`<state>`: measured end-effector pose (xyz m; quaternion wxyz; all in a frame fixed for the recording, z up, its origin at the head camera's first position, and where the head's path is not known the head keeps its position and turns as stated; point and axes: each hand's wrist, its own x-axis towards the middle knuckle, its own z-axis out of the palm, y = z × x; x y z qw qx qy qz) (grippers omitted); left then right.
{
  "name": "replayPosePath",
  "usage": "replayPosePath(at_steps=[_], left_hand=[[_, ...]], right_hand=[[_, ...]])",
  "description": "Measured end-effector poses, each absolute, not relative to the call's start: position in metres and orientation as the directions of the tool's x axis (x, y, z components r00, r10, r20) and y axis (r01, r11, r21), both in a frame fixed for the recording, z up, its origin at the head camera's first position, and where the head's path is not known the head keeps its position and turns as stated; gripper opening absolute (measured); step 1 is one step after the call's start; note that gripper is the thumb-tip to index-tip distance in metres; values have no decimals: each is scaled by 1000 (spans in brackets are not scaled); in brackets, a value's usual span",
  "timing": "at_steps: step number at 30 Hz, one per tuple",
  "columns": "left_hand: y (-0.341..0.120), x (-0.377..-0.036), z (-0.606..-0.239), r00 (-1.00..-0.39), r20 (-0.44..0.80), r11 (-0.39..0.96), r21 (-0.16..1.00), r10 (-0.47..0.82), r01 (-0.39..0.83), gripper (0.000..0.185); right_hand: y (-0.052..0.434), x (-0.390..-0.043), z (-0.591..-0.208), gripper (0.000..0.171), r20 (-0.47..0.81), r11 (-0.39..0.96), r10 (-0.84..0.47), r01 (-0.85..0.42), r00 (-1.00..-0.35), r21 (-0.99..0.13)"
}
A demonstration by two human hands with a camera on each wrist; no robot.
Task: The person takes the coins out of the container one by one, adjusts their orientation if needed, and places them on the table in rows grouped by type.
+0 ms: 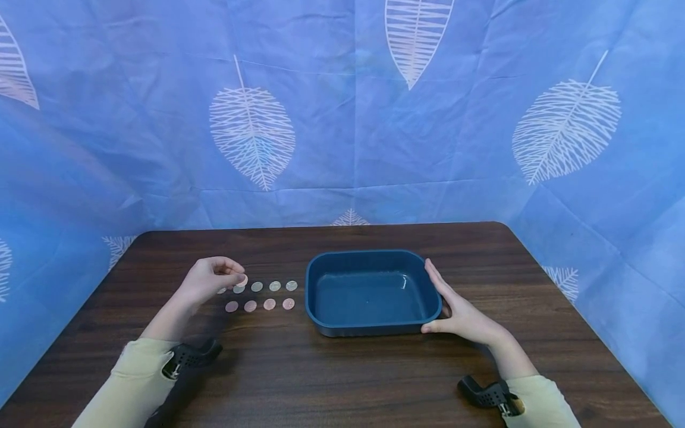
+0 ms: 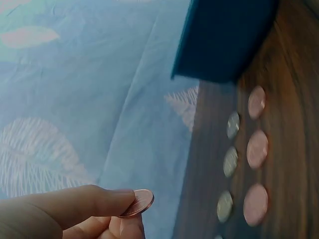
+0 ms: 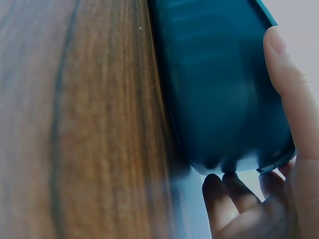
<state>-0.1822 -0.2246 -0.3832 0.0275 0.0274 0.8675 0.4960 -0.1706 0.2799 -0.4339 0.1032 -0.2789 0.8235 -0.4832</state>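
Observation:
Above the left end of two coin rows, my left hand [image 1: 209, 280] pinches a copper-coloured coin [image 2: 143, 200] between thumb and fingers. Beneath and beside it lie several silver-coloured coins [image 1: 275, 286] in the back row. Several copper-coloured coins [image 1: 269, 304] make up the front row. To the right of the coins stands a dark blue rectangular tub [image 1: 369, 331] with rounded corners, its inside bare. My right hand [image 1: 465, 318] grips the tub's right end, thumb at the front corner and fingers along the side. The left hand hides part of the back row.
A dark wood-grain table [image 1: 332, 380] carries everything. Behind it and at both sides hangs a blue cloth [image 1: 348, 131] with white leaf prints. Black wrist straps [image 1: 484, 392] sit at the ends of the pale yellow sleeves [image 1: 136, 380].

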Motion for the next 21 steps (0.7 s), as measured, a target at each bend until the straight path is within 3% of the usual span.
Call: replayPosePath(at_steps=[14,21], left_hand=[[-265,-175,-410,-999,-41,600,799,-15,-42,24],[-274,-173,-421,-998,-62,615,787,-2,-50,20]], right_hand=[[279,-171,-433,112,101,358,-558,-348,-824,-867],[278,-171,-433,111,101,358,-559,-349,-823,-866]])
